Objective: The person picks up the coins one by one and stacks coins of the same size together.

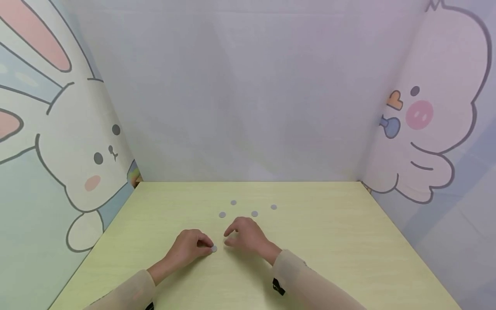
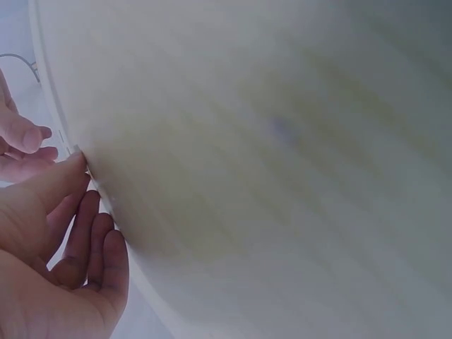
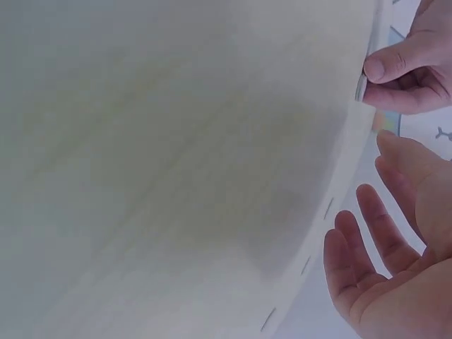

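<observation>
Nearest the camera, two pale sleeves (image 1: pixel 311 282) reach in from the bottom, a black piece (image 1: pixel 278 286) showing beneath the right one. The left hand (image 1: pixel 190 247) pinches a small grey disc (image 1: pixel 214 249) at thumb and fingertip; whether the disc touches the surface, I cannot tell. Just across a narrow gap, the right hand (image 1: pixel 246 236) has its thumb and fingers parted and loosely bent. The pale yellow worktop (image 1: pixel 329 232) stretches wide to either side of both arms, its side edges well apart from the hands and its far edge beyond the discs. The pinched disc is thin and round, its narrow rim turned to the right wrist camera. Ahead of the hands, four loose discs (image 1: pixel 222 215) of the same grey lie flat and spaced apart. Behind rises a plain cloth backdrop (image 1: pixel 248 94), flanked by a printed rabbit (image 1: pixel 81 142) left and a printed chick (image 1: pixel 438 77) right.
</observation>
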Motion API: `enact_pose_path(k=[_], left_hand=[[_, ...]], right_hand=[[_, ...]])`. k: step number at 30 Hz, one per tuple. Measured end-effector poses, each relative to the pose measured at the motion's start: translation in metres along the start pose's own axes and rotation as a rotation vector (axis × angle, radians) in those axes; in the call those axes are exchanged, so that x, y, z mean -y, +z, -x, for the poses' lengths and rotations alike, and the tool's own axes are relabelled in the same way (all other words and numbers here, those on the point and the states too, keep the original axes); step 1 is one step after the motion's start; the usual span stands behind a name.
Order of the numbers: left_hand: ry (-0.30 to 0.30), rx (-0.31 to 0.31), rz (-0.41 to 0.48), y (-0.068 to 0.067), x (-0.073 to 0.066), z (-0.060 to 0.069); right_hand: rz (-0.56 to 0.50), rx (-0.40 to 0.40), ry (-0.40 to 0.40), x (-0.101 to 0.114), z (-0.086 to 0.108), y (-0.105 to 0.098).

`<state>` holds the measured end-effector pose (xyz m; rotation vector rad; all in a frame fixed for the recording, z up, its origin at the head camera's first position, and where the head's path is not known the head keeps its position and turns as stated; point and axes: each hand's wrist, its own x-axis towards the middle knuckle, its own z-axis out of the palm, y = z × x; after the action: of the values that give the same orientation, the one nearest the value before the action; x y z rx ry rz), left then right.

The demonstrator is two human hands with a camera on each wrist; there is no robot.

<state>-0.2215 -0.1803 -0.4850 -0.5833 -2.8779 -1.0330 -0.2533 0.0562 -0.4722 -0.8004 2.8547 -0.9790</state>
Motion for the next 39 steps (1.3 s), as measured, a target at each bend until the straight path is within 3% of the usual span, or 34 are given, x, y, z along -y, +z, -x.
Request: enact_pose_path(k=[20,25,39], left_hand=[[-0.008,-0.002,-0.003,0.003,0.004,0.0],[-0.01,-0.01,-0.004,0.002,0.004,0.0],[-0.004,-0.013,0.001,0.001,0.003,0.001]], right_hand=[[-0.055,-0.1,-0.058,-0.04,-0.01,-0.036],[-0.108,-0.126,-0.024,-0.049,-0.014,-0.046],[-0.094,-0.183,0.059,-0.075,-0.022,-0.058]])
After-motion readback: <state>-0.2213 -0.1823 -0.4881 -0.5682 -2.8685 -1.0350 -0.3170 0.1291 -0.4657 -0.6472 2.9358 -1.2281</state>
